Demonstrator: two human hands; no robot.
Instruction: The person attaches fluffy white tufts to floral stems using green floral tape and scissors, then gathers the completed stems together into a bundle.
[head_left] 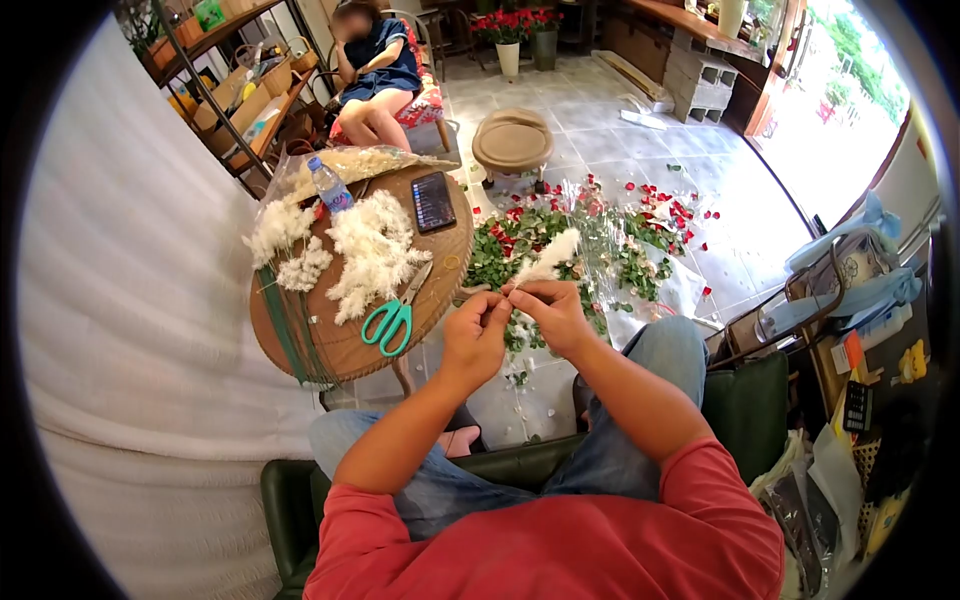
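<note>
I see the white plume stem [548, 258] held over my knees, right of the round table [345, 350], its long axis slanting up and far-right. My left hand [477, 333] and right hand [551, 312] both pinch its lower end, wrists bent inward, fingertips nearly touching. Teal scissors [391, 322] lie on the table nearby.

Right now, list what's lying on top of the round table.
On the round table: white fluffy plumes, green-handled scissors, a phone, a water bottle, green stems. The tabletop under the plumes is hidden.
</note>
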